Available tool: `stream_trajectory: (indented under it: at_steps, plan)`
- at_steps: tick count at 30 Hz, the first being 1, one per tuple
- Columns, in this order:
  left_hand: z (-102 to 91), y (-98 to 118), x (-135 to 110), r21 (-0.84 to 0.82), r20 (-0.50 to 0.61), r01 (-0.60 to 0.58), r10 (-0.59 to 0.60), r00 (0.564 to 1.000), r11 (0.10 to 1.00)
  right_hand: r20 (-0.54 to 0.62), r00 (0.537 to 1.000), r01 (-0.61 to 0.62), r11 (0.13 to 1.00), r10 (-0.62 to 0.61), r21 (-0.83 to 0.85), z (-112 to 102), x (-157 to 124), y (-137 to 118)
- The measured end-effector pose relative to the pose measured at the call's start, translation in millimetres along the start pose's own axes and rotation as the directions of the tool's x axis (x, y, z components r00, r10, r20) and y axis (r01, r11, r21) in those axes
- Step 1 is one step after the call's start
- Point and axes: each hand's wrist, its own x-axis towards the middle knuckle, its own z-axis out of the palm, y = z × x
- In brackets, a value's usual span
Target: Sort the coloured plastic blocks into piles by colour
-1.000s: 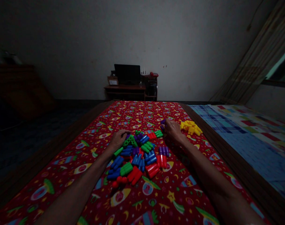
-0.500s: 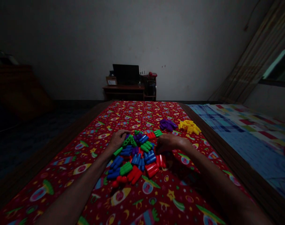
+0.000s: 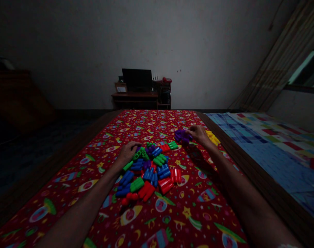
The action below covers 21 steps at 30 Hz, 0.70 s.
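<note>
My left hand (image 3: 127,154) rests at the left edge of a heap of chunky plastic bristle blocks (image 3: 149,174) in blue, green, red and purple, its fingers over green blocks (image 3: 139,155). My right hand (image 3: 199,135) lies farther off at the upper right, fingertips against a small cluster of purple blocks (image 3: 183,136). Just past that hand sits a cluster of yellow blocks (image 3: 213,137), partly hidden by it. Everything lies on a red cloth with a rocket print (image 3: 198,210). Neither hand clearly shows whether it grips a block.
A wooden frame edge (image 3: 271,179) borders the red cloth on the right, beyond it a checked blue bedspread (image 3: 270,151). A dark screen (image 3: 137,80) stands on a low wooden desk (image 3: 134,94) against the far wall. A curtain (image 3: 265,69) hangs at right.
My right hand has moved from the middle of the heap up and right to the purple cluster, now covering part of the yellow blocks. My left hand stays in place.
</note>
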Motion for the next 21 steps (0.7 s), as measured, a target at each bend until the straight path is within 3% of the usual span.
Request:
stream_trajectory:
  at_steps: [5,9,11,13,15,17,19,21]
  plan:
    - [-0.5,0.6,-0.8,0.009,-0.011,-0.01,0.01,1.0,1.0,-0.126,0.991,-0.044,0.996,0.034,-0.076,23.4,6.1,7.6]
    - [-1.2,2.2,-1.4,0.012,-0.01,-0.018,0.018,1.0,1.0,-0.198,0.98,-0.053,0.99,0.027,-0.129,23.9,3.0,0.4]
    - [-1.3,2.9,-1.4,0.015,-0.007,-0.007,0.007,1.0,1.0,-0.165,0.986,0.017,0.995,-0.033,-0.094,21.5,-2.2,-13.3]
    - [-1.3,3.4,-1.3,0.02,-0.002,0.006,-0.006,1.0,1.0,-0.047,0.986,0.159,0.987,-0.159,-0.005,23.1,-10.2,-33.9]
    - [-1.1,3.5,-1.2,0.021,0.003,0.015,-0.015,1.0,1.0,0.082,0.94,0.321,0.939,-0.332,0.121,31.7,-20.5,-57.2]
    - [-0.9,3.4,-1.2,0.014,0.005,0.016,-0.016,1.0,1.0,0.137,0.86,0.456,0.862,-0.491,0.223,46.4,-31.1,-77.7]
    - [-0.6,3.2,-1.2,0.008,-0.001,0.012,-0.012,1.0,1.0,0.16,0.793,0.542,0.8,-0.588,0.258,62.9,-39.9,-91.5]
    - [-0.3,3.0,-1.2,0.003,-0.007,0.009,-0.009,1.0,1.0,0.204,0.755,0.577,0.78,-0.623,0.242,75.7,-45.5,-98.1]
